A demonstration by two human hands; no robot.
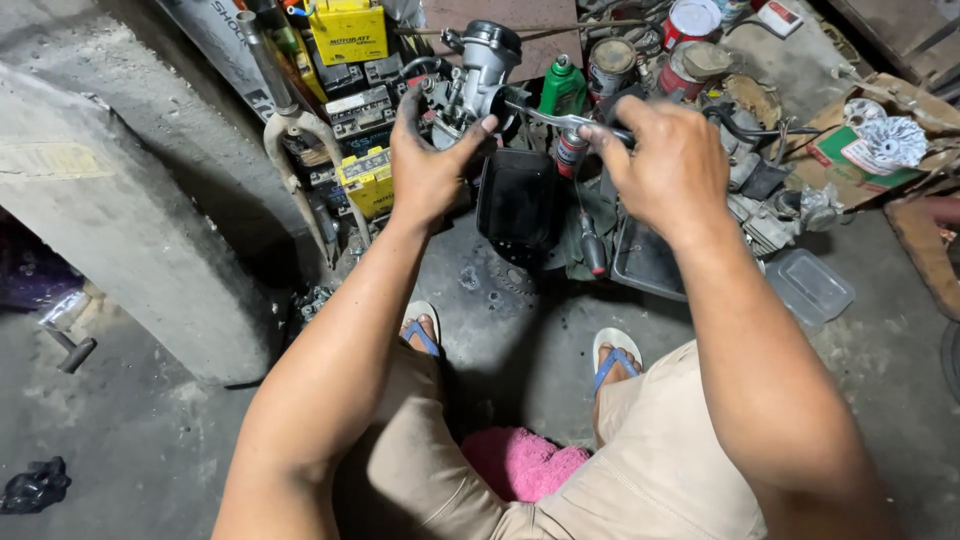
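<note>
Near the top centre of the frame, my left hand (428, 165) is clamped around a grey metal carburetor (478, 70); my right hand (668, 165), just right of it, pinches a silver wrench (555, 118) whose tip touches the carburetor; a green bottle (563, 88) stands just behind the wrench.

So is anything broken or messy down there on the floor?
Yes, it is messy. Dark oily stains blotch the concrete between the feet, a black rag lies crumpled at far left, and a torn cardboard box sits at right. The carburetor in the left hand looks intact.
</note>
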